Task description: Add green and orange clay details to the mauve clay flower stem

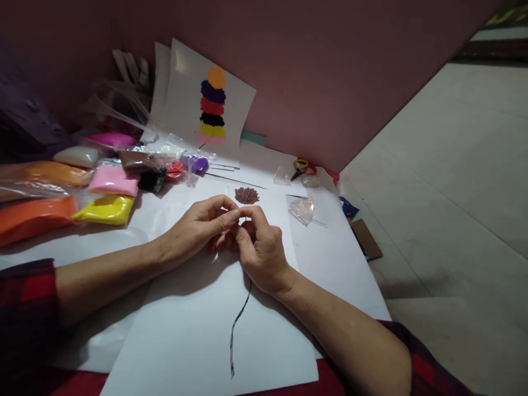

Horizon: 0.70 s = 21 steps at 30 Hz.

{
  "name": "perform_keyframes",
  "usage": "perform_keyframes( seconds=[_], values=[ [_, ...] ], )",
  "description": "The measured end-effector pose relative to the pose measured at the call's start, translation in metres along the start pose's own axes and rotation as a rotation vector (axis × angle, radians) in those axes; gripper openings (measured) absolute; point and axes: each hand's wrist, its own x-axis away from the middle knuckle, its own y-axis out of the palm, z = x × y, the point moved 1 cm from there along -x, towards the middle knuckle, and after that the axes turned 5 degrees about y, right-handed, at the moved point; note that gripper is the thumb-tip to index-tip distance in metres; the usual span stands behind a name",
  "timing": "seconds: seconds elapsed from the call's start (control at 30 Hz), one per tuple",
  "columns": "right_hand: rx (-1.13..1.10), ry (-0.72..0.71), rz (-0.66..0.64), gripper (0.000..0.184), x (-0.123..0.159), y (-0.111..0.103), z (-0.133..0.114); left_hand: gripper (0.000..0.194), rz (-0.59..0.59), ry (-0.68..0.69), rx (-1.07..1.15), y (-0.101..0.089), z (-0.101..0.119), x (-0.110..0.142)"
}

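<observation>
2 hands (203,223) (266,254) o/ ppr (198,341), pink wall (309,77)

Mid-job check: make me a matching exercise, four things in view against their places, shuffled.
1. brown tufted piece
2. black wavy line
3. scissors
4. yellow packet

A. left of the left hand, in front of the pink packet
B. near the wall, farther right than where the hands meet
C. just beyond where the hands meet
D. on white paper, nearer the camera than the right hand

Pairs: 1-C, 2-D, 3-B, 4-A
</observation>
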Motion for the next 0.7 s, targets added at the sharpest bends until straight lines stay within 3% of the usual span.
perform_keyframes(
  seconds=[0.3,0.7],
  values=[
    [-0.010,0.018,0.087,0.011,0.0006,-0.0001,-0.0024,0.031,-0.011,-0.013,0.053,-0.0024,-0.0028,-0.0012],
    [-0.053,-0.015,0.035,0.015,-0.0006,0.0002,-0.0006,0.033,0.000,-0.036,0.067,-0.0032,-0.0041,-0.0016]
  ],
)
